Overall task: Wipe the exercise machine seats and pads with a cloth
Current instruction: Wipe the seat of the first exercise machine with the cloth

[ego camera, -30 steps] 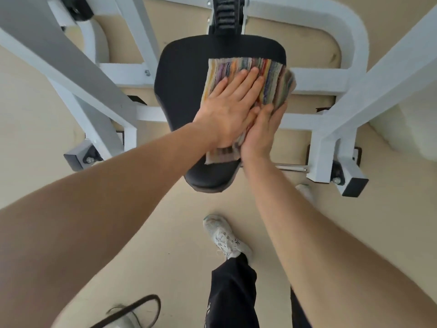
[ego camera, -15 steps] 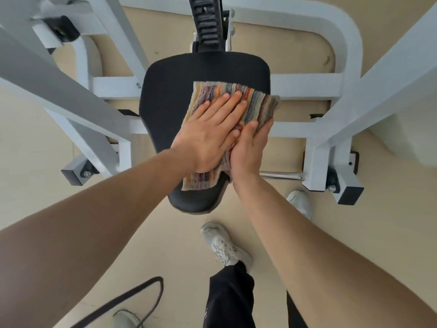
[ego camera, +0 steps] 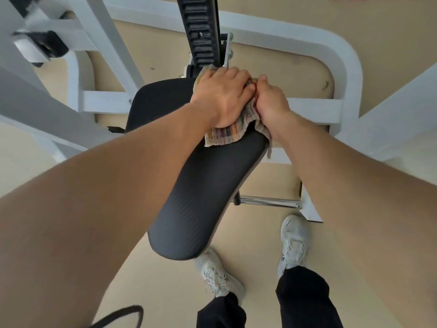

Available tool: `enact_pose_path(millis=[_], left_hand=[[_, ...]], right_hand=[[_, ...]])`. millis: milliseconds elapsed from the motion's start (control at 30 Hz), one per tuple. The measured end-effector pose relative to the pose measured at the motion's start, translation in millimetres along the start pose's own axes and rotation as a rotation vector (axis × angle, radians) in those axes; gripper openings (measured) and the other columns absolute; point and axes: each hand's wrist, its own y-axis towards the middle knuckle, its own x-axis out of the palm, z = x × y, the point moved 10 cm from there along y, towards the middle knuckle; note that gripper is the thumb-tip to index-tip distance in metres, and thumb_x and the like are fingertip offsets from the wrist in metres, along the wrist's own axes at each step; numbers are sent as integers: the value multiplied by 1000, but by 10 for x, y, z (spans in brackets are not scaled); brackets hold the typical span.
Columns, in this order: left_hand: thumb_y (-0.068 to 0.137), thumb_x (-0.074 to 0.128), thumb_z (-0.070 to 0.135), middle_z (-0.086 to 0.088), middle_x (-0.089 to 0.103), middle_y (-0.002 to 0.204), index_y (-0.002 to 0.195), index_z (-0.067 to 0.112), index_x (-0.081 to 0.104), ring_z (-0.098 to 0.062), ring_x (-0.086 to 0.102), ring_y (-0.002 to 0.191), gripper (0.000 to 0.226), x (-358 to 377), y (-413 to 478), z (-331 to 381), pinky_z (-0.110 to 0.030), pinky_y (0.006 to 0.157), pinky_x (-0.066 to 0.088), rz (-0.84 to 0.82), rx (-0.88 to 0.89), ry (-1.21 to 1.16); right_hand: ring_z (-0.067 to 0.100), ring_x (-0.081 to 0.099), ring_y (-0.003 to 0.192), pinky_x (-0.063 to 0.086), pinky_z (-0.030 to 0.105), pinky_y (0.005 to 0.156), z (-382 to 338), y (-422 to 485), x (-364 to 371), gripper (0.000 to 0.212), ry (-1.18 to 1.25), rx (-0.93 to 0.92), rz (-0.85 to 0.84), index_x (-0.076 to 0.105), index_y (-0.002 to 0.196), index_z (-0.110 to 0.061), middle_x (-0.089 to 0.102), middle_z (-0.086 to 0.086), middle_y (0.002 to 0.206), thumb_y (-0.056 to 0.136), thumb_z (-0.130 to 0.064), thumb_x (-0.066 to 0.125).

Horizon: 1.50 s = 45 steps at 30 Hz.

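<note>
A black padded seat point(ego camera: 205, 195) of a white exercise machine fills the middle of the head view. A striped multicoloured cloth point(ego camera: 233, 131) lies bunched at the seat's far right end. My left hand point(ego camera: 223, 95) presses down on top of the cloth with fingers curled over it. My right hand point(ego camera: 272, 102) grips the cloth's right side at the seat's edge, and a strip of cloth hangs down below that wrist. Most of the cloth is hidden under both hands.
White frame tubes point(ego camera: 340, 67) curve around behind the seat, with a slanted bar point(ego camera: 47, 114) at left. A black toothed adjuster post point(ego camera: 201, 29) rises just beyond the hands. A chrome rod point(ego camera: 269, 201) sticks out under the seat. My feet point(ego camera: 293, 242) stand on the beige floor.
Both hands have slid the cloth away from me to the seat's far end, and the flat fingers have curled into a grip. My head has moved closer over the seat.
</note>
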Motion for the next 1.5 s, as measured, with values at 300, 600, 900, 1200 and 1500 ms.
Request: enact_pose_path(millis=[300,600,900,1200,1500], left_hand=[[106,22,42,-4,40,154,151,20,35,-26,31,144,52,-5,-254,135,-44,122,16,66,-35,-39],[105,14,49,8,9,167,158,31,17,-19,2,155,56,170,-691,483,-41,125,2,-89,329,13],[102,32,35,-7,62,120,119,15,53,-29,54,112,33,-103,-9,79,-39,100,38,96,56,-145],[104,25,43,-13,57,124,126,11,50,-35,51,115,47,-143,-506,-924,-45,101,38,179,-313,-5],[103,26,42,-3,47,146,146,20,40,-30,41,134,50,-41,-240,-201,-47,117,25,53,-90,-53]], right_hand=[[21,60,104,47,36,91,202,-285,-36,36,157,-116,100,58,123,-14,63,-1,106,108,-34,32],[16,56,126,43,44,110,706,-994,122,55,402,-51,86,45,146,-24,58,0,139,100,-49,28],[30,61,109,45,36,91,-183,-67,-67,49,-279,-187,17,66,119,-9,67,14,121,108,-33,25],[32,47,126,37,48,100,-927,-294,775,47,-951,-561,23,52,135,-12,53,12,137,106,-36,23],[28,55,116,42,38,88,-387,-298,9,40,-632,-400,85,52,133,-14,58,9,129,106,-37,32]])
